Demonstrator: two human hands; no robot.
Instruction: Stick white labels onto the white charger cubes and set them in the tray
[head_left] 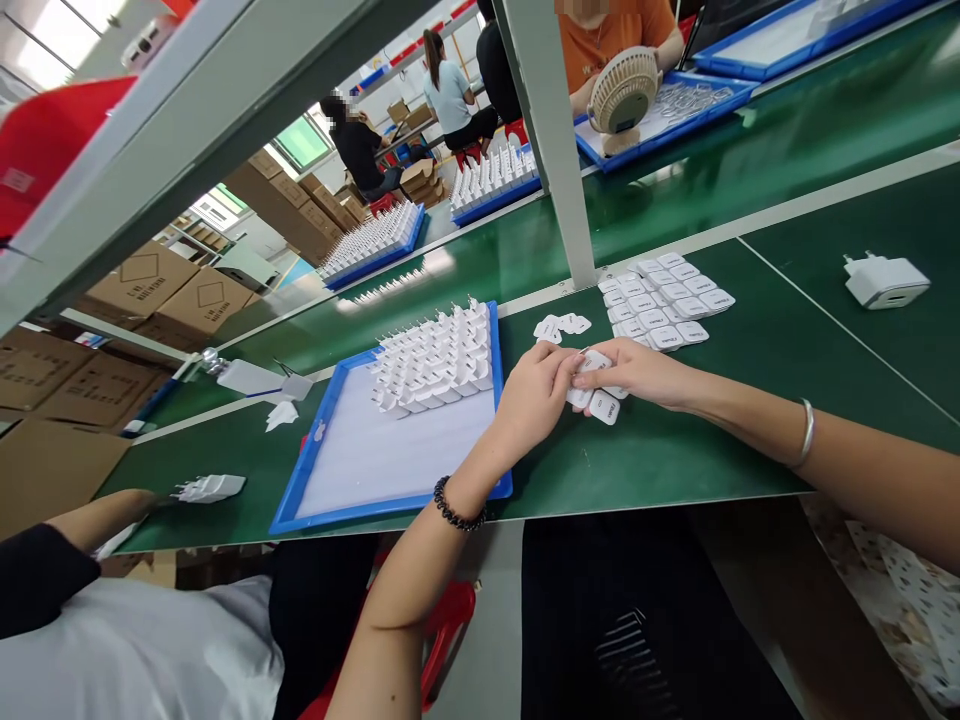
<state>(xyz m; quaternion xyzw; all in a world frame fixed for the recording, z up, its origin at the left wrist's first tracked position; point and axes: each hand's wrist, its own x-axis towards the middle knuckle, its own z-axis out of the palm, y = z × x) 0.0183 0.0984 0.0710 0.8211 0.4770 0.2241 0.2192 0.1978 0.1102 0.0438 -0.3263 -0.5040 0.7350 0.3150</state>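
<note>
My left hand [534, 395] and my right hand [637, 370] meet over the green bench, fingers closed on a small cluster of white printed plates [604, 407]. The plates are flat, rounded squares with dark lettering, and my fingers cover part of them. Just beyond lie a few loose white pieces [561, 326]. Rows of similar printed plates [664, 300] rest on the bench past my right hand. To the left of my hands, a blue-rimmed tray [330, 440] holds many white plug chargers [439, 360] with their pins up, grouped at its far right side.
One charger [887, 280] stands at the far right of the green bench [847, 400]. On the left, a neighbour's hand [131, 503] is near more chargers [212, 488]. A metal post [544, 140] rises behind my hands. Across the bench, a person sits behind a fan [625, 90].
</note>
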